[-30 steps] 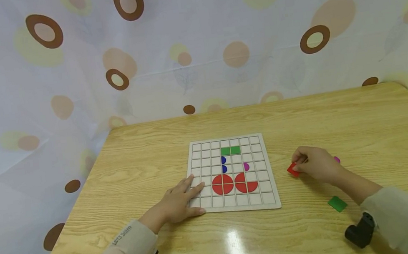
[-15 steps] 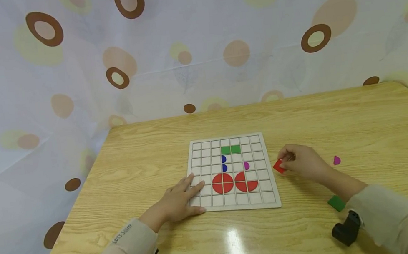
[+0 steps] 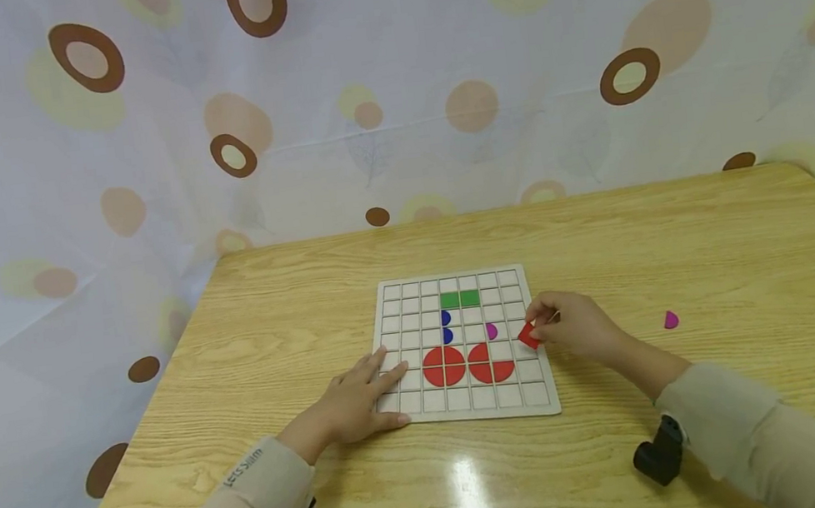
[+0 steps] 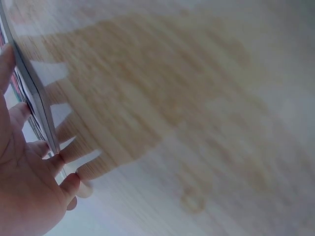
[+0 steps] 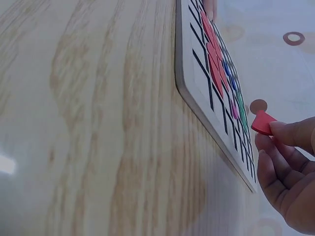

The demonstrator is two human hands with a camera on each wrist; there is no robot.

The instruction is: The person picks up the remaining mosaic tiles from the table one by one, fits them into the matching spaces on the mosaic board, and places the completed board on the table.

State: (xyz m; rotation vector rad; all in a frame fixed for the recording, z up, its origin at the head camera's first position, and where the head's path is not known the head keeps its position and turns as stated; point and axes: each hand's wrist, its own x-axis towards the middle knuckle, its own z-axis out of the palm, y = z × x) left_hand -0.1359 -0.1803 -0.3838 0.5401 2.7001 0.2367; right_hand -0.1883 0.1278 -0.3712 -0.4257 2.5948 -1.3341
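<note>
My right hand (image 3: 570,328) pinches a red quarter-circle tile (image 5: 264,123) between thumb and fingers, over the right edge of the white grid board (image 3: 437,406). Spread over the board's left edge, my left hand (image 3: 352,399) rests with straight fingers. On the grid, red quarter tiles make a full circle (image 3: 445,366) and, beside it, three quarters of another circle (image 3: 492,372) with the upper-right square bare. Two green squares (image 3: 460,299), two blue half-circles (image 3: 447,327) and a magenta half-circle (image 3: 491,331) lie farther up the grid.
A loose magenta half-circle (image 3: 671,319) lies on the wooden table (image 3: 292,301) to the right. My right forearm covers the spot of a green tile. A patterned cloth (image 3: 412,161) hangs behind the table, and black wrist cameras (image 3: 659,453) sit under the sleeves.
My right hand has moved left with the red tile, from the bare table to the board's right edge. The forearm now covers the loose green tile. My left hand stays put.
</note>
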